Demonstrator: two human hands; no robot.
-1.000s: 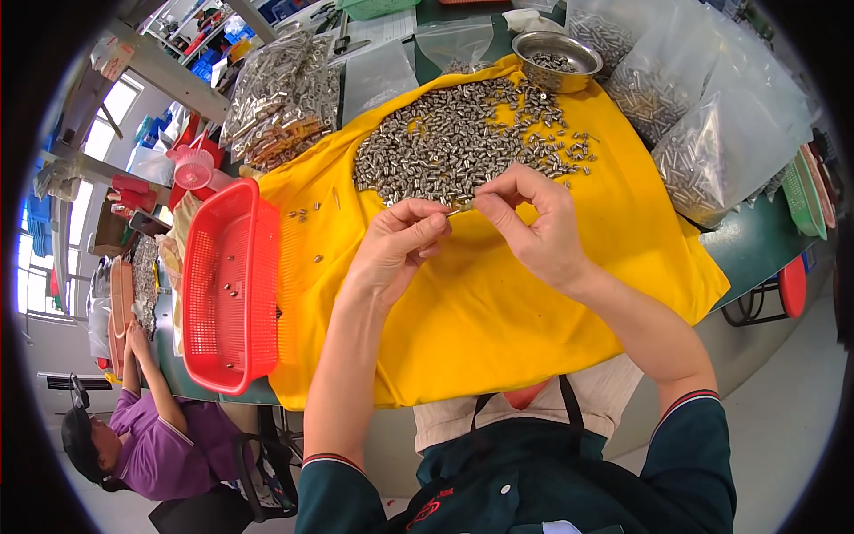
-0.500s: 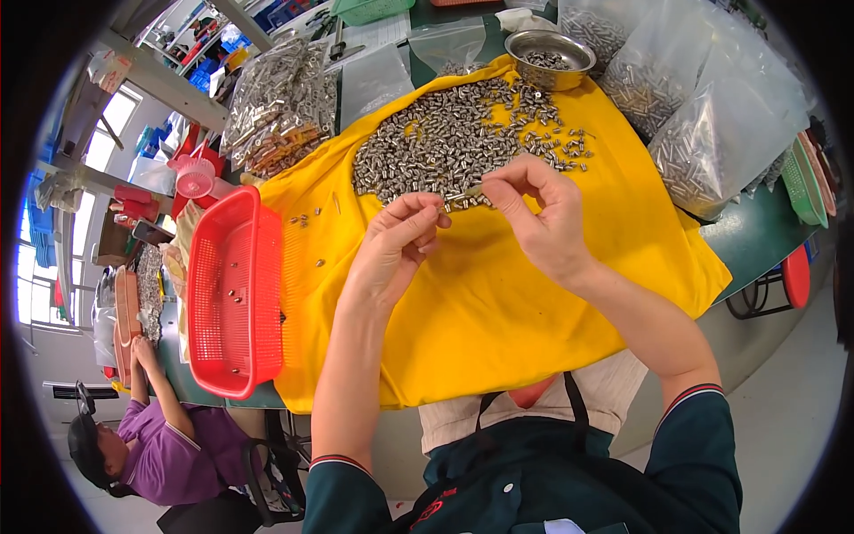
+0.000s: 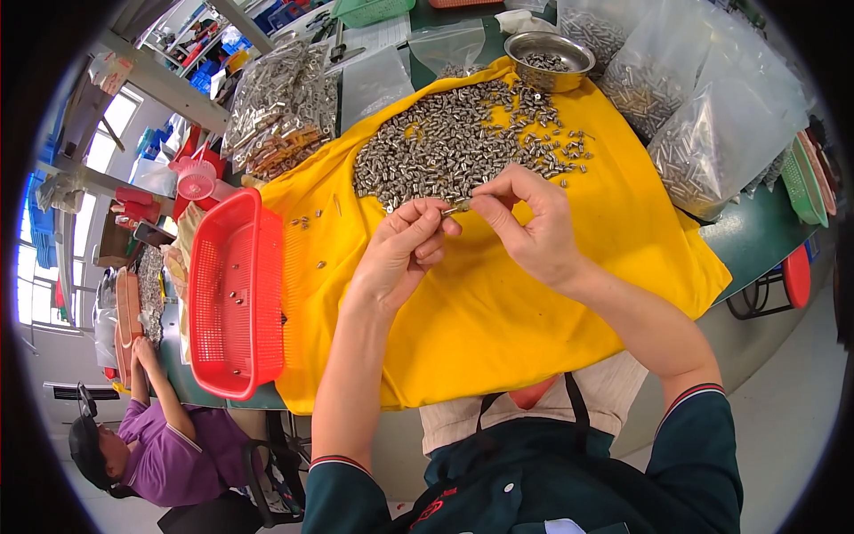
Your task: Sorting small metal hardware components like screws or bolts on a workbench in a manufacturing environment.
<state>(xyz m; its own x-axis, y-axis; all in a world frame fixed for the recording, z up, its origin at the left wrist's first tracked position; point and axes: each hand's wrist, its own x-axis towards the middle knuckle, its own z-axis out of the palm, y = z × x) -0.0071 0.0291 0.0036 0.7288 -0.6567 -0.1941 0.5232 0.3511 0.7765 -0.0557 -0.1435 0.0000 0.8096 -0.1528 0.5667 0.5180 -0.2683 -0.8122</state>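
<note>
- Small metal piece (image 3: 457, 209): it sits between the fingertips of both hands, above the near edge of the heap; its exact shape is too small to make out.
- Left hand (image 3: 397, 254): thumb and forefinger pinch the piece's left end, the other fingers curled in toward the palm.
- Right hand (image 3: 531, 233): thumb and forefinger come together at the piece's right end; how firmly they grip cannot be told.
- Heap of metal cylinders (image 3: 436, 147): short, shiny parts spread just beyond the hands, thinning out toward the right.
- Yellow cloth (image 3: 498, 329): it lies under the heap and both hands, covering much of the green table (image 3: 756, 233).
- Red basket (image 3: 213, 329): long and perforated, it stands to the left of the hands, a few small parts on its floor; loose bits lie on the cloth near its right side.
- Metal bowl (image 3: 553, 82): round, with small parts inside, it stands at the cloth's far edge.
- Clear plastic bags (image 3: 698, 169): filled with metal parts, they stand along the right side.
- Bagged parts (image 3: 280, 102): they are piled at the far left.
- Co-worker (image 3: 182, 454): a person in a purple shirt and dark cap sits at the left, well apart from the cloth.
</note>
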